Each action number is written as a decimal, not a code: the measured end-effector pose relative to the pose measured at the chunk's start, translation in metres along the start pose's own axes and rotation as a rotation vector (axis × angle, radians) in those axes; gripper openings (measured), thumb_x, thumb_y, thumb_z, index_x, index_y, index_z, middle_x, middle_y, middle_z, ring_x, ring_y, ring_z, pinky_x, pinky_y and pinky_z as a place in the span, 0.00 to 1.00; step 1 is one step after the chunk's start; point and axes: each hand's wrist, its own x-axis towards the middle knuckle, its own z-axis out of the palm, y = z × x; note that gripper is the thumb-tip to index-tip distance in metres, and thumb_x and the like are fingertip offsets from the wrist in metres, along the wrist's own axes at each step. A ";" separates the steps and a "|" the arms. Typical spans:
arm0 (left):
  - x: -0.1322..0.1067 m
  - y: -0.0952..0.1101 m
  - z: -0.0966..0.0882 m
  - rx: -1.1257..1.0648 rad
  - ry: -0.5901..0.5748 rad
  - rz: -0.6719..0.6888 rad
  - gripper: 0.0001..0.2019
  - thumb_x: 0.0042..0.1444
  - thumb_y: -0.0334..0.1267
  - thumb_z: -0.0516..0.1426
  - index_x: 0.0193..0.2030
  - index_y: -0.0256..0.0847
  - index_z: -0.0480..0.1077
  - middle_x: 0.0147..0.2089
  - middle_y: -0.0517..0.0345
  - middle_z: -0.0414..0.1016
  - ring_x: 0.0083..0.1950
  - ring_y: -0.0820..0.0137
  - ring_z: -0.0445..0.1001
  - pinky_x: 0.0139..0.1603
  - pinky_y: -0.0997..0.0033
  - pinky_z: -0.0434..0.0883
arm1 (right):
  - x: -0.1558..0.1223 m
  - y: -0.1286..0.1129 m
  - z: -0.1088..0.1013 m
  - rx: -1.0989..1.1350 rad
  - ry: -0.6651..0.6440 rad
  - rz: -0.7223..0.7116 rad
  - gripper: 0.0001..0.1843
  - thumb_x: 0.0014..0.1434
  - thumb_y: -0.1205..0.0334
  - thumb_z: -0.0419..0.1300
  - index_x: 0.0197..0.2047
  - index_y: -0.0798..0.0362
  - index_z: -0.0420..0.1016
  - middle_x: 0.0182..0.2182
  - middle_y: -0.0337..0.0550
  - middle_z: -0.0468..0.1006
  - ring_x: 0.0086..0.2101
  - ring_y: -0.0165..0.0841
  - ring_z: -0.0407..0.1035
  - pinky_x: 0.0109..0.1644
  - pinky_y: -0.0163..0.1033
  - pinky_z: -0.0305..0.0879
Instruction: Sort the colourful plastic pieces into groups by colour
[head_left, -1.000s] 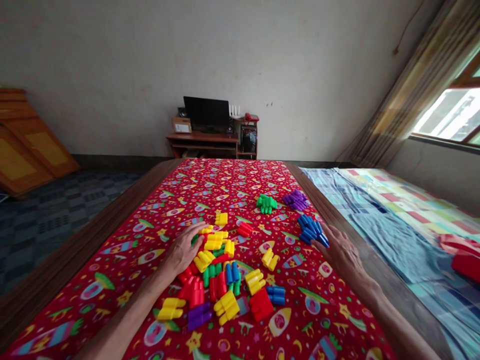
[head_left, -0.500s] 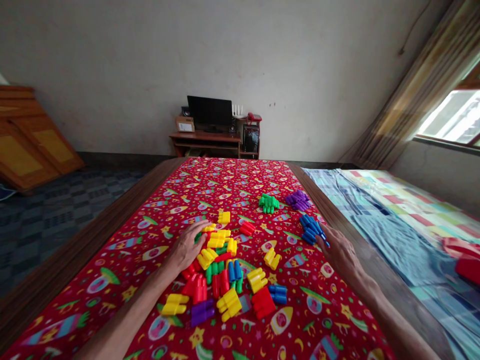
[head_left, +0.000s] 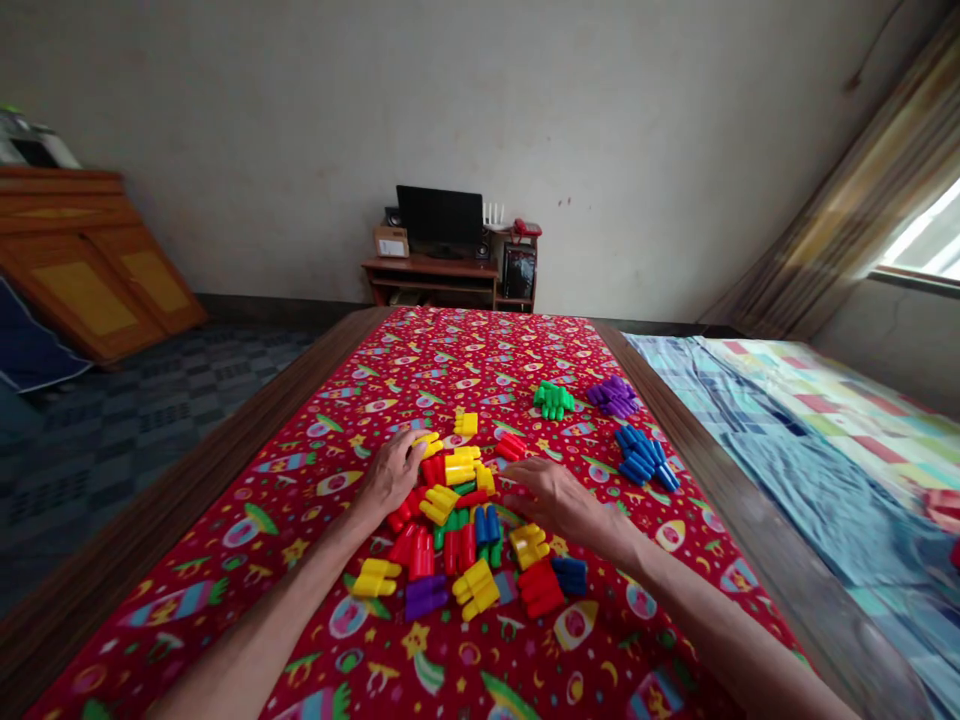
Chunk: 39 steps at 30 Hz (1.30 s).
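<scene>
My left hand (head_left: 391, 474) is at the left edge of a loose pile of plastic building blocks, its fingers closed about a yellow building block (head_left: 428, 443) that sticks out past the fingertips. My right hand (head_left: 561, 497) hovers over the pile's right side, fingers stretched out and holding nothing. Beneath and beside it lie a yellow block (head_left: 529, 545) and a red block (head_left: 511, 446). Between the hands are more yellow, red, green and blue blocks, with a purple block (head_left: 426, 597) at the near side. My left palm hides some pieces.
Groups of green blocks (head_left: 554, 400), purple blocks (head_left: 613, 396) and blue blocks (head_left: 645, 457) lie to the right on the red patterned cloth (head_left: 480, 350). A bed (head_left: 810, 450) adjoins the table's right edge. A desk with a monitor (head_left: 441, 222) stands beyond.
My right hand has come left from the blue group to the mixed pile, leaving a blue block with that group. My left hand stays by the yellow block. The view has turned slightly left.
</scene>
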 end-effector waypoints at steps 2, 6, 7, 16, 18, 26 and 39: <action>0.000 -0.002 -0.001 -0.005 0.016 -0.003 0.19 0.61 0.40 0.42 0.50 0.38 0.69 0.51 0.46 0.75 0.54 0.61 0.73 0.58 0.56 0.69 | 0.019 -0.007 0.010 -0.010 -0.042 -0.032 0.08 0.65 0.66 0.55 0.43 0.56 0.74 0.38 0.50 0.79 0.38 0.33 0.73 0.40 0.35 0.66; 0.000 -0.002 -0.003 -0.013 0.028 0.005 0.22 0.59 0.36 0.41 0.56 0.38 0.67 0.56 0.46 0.72 0.60 0.62 0.69 0.62 0.55 0.66 | 0.053 -0.015 0.032 -0.119 -0.136 -0.126 0.08 0.64 0.70 0.53 0.38 0.55 0.75 0.37 0.47 0.79 0.42 0.34 0.70 0.44 0.36 0.63; 0.000 0.000 -0.003 -0.016 0.019 0.014 0.22 0.59 0.36 0.42 0.56 0.38 0.67 0.56 0.47 0.73 0.59 0.62 0.70 0.63 0.55 0.66 | 0.059 -0.016 0.035 -0.152 -0.169 -0.131 0.08 0.64 0.70 0.54 0.38 0.55 0.74 0.37 0.47 0.79 0.42 0.35 0.69 0.44 0.37 0.62; 0.001 0.019 -0.008 -0.139 -0.220 0.144 0.23 0.63 0.49 0.44 0.48 0.39 0.74 0.52 0.48 0.78 0.56 0.61 0.73 0.61 0.59 0.69 | 0.079 -0.018 0.017 -0.264 -0.412 0.046 0.15 0.60 0.55 0.61 0.44 0.58 0.77 0.41 0.54 0.80 0.42 0.41 0.73 0.42 0.40 0.67; 0.001 0.020 -0.009 -0.140 -0.217 0.138 0.24 0.63 0.51 0.45 0.48 0.38 0.75 0.53 0.47 0.78 0.56 0.60 0.73 0.61 0.58 0.69 | 0.078 -0.016 0.015 -0.204 -0.341 0.018 0.16 0.55 0.56 0.66 0.43 0.58 0.78 0.41 0.53 0.80 0.42 0.40 0.73 0.43 0.39 0.67; -0.001 0.019 -0.009 -0.161 -0.218 0.151 0.21 0.65 0.47 0.44 0.49 0.43 0.75 0.52 0.51 0.78 0.55 0.63 0.73 0.61 0.58 0.68 | 0.050 0.042 -0.010 0.169 0.157 0.294 0.09 0.58 0.61 0.59 0.34 0.56 0.78 0.27 0.39 0.78 0.27 0.27 0.68 0.31 0.30 0.57; 0.000 0.020 -0.009 -0.170 -0.213 0.164 0.20 0.64 0.43 0.44 0.48 0.41 0.75 0.51 0.49 0.78 0.56 0.63 0.73 0.61 0.59 0.68 | 0.012 0.123 -0.025 -0.059 0.260 0.697 0.16 0.56 0.64 0.53 0.18 0.56 0.67 0.14 0.37 0.63 0.21 0.27 0.55 0.28 0.34 0.50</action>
